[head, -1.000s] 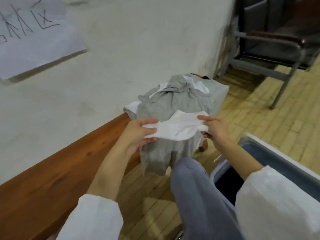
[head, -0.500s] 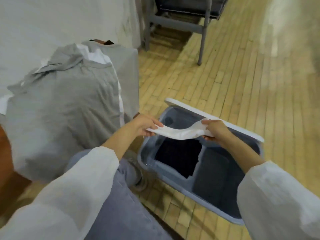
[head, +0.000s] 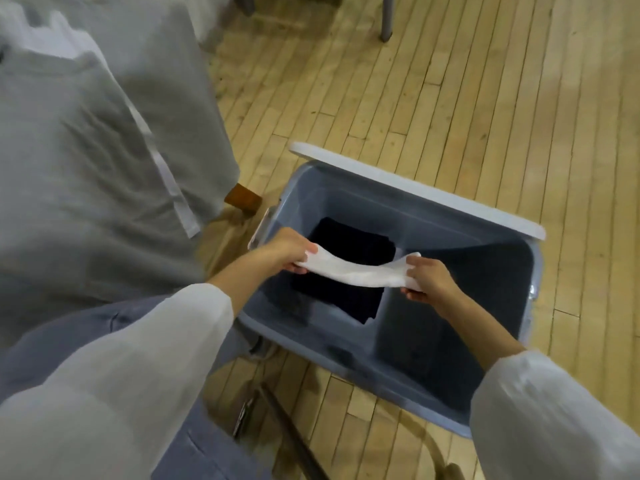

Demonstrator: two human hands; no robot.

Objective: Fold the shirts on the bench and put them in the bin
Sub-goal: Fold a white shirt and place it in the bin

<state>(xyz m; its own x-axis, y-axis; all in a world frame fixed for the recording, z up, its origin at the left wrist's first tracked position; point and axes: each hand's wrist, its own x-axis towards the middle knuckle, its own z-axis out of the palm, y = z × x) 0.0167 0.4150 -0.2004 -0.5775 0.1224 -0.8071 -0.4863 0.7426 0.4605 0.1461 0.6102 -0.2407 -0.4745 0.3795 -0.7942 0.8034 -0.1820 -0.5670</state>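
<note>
Shirts [head: 86, 150] in grey and white, heaped at far left over the end of the bench [head: 242, 199], with just a brown wooden corner of that bench peeking from under the hem. Blurred, and bigger in view than half a second ago, but lying in the same heap as before. Below, a grey-blue trouser leg [head: 86, 327] and a loose white sleeve [head: 121, 375].

Next rightward, left hand [head: 287, 252]: thumb on top, fingers curled beneath, pinching the left end of a folded white shirt [head: 360, 273]. Same pinch as a second ago, when held up in front of the heap on the bench; since then carried across and down. Now slung between both hands as a sagging strip over the mouth of the bin [head: 415, 216]; cannot tell how far above the bottom. Directly beneath, a dark folded garment [head: 349, 242] flat in the bin's left half, more plainly seen than half a second back.

Right hand [head: 429, 284]: fingers curled round the right end of the same white shirt, knuckles up, grip unchanged. Further in over the bin's opening than before.

Bin itself grey-blue with a white rim along the far side, standing on the pale wooden floor [head: 467, 98] just beside the bench end. At top, right of centre, foot of a metal chair leg [head: 386, 19], well apart from the bin.
</note>
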